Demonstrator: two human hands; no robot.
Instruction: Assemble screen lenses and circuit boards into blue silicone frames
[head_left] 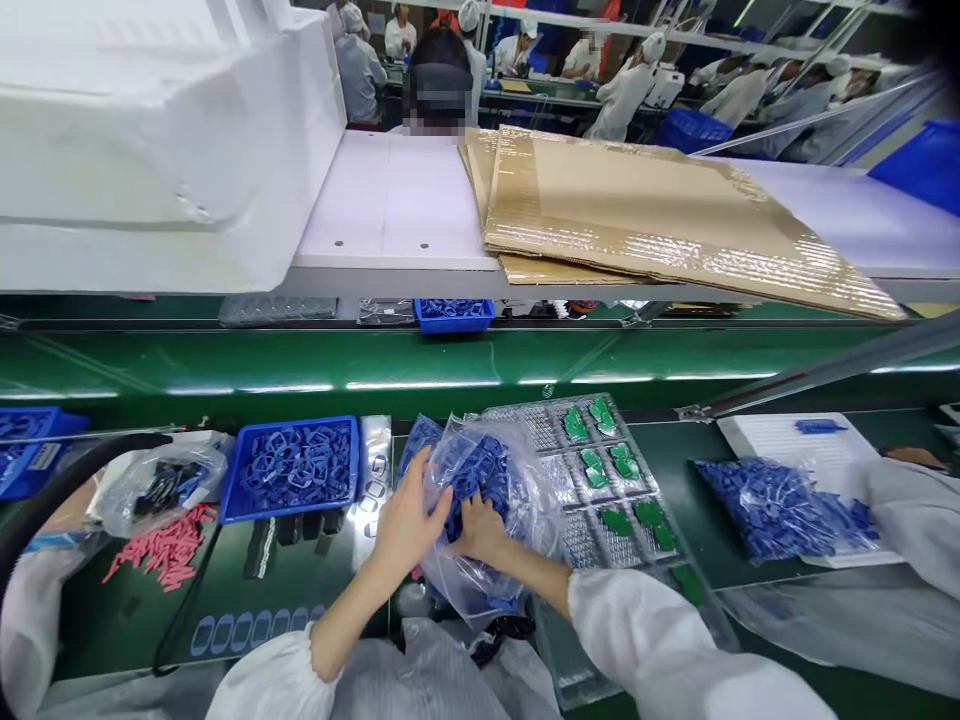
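Note:
Both my hands are on a clear plastic bag [491,505] full of small blue plastic parts, in the middle of the green bench. My left hand [405,520] grips the bag's left side with fingers curled over it. My right hand [480,527] reaches into or under the bag's lower part, its fingers wrapped in the plastic. Behind the bag lies a clear blister tray [600,480] holding several green parts. To the left stands a blue bin [294,468] of blue ring-shaped parts.
Pink parts [166,550] and a smaller bag [161,490] lie at the left. Another person's sleeve [911,510] rests by a heap of blue parts [780,505] on a white tray at the right. A green conveyor [450,365] runs behind, with cardboard sheets [645,215] on the shelf above.

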